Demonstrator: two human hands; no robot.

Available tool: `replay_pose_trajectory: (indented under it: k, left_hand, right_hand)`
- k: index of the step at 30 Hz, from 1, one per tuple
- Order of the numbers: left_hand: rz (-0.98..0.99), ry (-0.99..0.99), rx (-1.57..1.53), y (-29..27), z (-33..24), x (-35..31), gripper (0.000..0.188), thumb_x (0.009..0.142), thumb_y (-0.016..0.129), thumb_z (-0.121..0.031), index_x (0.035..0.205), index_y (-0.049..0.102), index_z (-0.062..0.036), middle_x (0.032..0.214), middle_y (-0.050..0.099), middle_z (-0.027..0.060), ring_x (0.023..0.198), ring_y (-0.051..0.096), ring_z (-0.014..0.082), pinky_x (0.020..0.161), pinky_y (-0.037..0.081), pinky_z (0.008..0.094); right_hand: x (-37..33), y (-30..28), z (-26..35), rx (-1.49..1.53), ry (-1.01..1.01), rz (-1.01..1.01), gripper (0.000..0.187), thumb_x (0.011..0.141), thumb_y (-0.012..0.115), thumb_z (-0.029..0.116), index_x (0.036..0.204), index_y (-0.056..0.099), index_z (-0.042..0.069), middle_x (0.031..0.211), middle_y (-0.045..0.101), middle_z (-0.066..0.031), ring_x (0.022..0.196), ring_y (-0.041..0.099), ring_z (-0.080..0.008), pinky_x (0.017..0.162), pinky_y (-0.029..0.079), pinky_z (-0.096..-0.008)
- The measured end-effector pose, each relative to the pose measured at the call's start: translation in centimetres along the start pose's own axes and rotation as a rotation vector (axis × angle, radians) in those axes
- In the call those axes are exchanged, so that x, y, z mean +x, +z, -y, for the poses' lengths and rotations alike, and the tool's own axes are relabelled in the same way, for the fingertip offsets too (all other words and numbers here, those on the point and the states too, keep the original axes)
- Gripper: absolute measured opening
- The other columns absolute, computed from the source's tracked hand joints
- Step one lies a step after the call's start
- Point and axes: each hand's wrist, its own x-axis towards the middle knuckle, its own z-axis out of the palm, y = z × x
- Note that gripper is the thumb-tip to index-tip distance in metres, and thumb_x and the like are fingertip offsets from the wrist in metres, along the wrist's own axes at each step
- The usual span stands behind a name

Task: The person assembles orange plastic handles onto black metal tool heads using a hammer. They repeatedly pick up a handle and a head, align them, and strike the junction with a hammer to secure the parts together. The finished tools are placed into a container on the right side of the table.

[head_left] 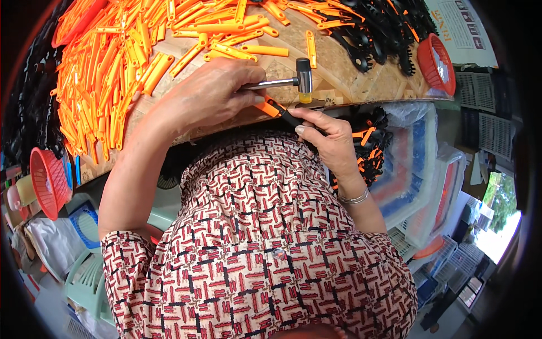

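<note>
My left hand [226, 85] is closed around a small hammer [274, 83] with a metal shaft and a head that has one black end and one yellow end. Under its fingers juts an orange plastic handle [267, 108], which appears pinched there too. A black utensil shaft [291, 117] meets the handle's other end, gripped between the thumb and fingers of my right hand [329, 135]. The utensil's far end is hidden by that hand. Both parts are held at the table's near edge, just below the hammer head.
A big heap of orange handles [104, 85] covers the wooden table [372, 85] on the left. Black kitchen utensils [367, 45] are piled at the far right, beside a red basket [437, 65]. Another red basket [49, 183] is at the left edge. Finished-looking orange-and-black pieces [372, 152] lie below the table.
</note>
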Motion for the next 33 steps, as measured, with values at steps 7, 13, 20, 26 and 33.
replay_pose_trajectory:
  k: [7,13,20,26,33]
  left_hand:
    - [-0.042,-0.135,-0.173,0.5,-0.1,0.3,0.018,0.093,0.07,-0.018,0.097,0.066,-0.0002,0.079,0.063,0.0154,0.073,0.061,0.0284,0.07,0.048,0.0388]
    - [-0.017,-0.187,-0.199,0.0,-0.2,0.6,0.018,0.093,0.07,-0.017,0.097,0.066,0.0005,0.077,0.063,0.0146,0.073,0.061,0.0259,0.071,0.048,0.0372]
    - [-0.066,-0.196,-0.201,0.7,-0.2,0.8,0.02,0.092,0.07,-0.018,0.097,0.066,0.0005,0.078,0.063,0.0156,0.074,0.061,0.0275,0.071,0.048,0.0379]
    - [-0.121,-0.06,-0.026,1.4,-0.2,1.5,0.019,0.092,0.069,-0.017,0.097,0.064,-0.0002,0.082,0.065,0.0185,0.081,0.064,0.0378,0.071,0.049,0.0442]
    - [-0.101,0.017,0.06,1.4,0.2,2.0,0.02,0.089,0.071,-0.016,0.103,0.066,-0.0021,0.092,0.065,0.0171,0.087,0.066,0.0394,0.074,0.052,0.0468]
  right_hand:
    - [0.2,0.3,0.3,0.005,0.049,-0.014,0.034,0.088,0.07,-0.003,0.121,0.074,0.004,0.096,0.075,-0.0004,0.076,0.058,-0.0019,0.071,0.049,-0.0194]
    - [0.3,0.5,0.7,0.034,0.054,-0.019,0.033,0.089,0.069,-0.002,0.121,0.074,0.003,0.098,0.076,-0.001,0.079,0.06,-0.002,0.073,0.05,-0.0197]
    - [0.3,0.5,0.1,0.03,0.02,-0.027,0.034,0.088,0.069,-0.002,0.121,0.074,0.004,0.093,0.074,-0.0008,0.078,0.059,-0.0022,0.072,0.049,-0.0196]
    - [0.2,0.7,0.1,0.009,0.013,-0.026,0.038,0.089,0.068,-0.003,0.125,0.072,0.005,0.084,0.069,0.0013,0.074,0.057,-0.003,0.069,0.047,-0.0203]
    - [-0.1,1.7,1.0,-0.425,-0.325,-0.062,0.042,0.089,0.066,-0.002,0.128,0.071,0.01,0.084,0.07,-0.0142,0.066,0.067,-0.0213,0.068,0.054,-0.0321]
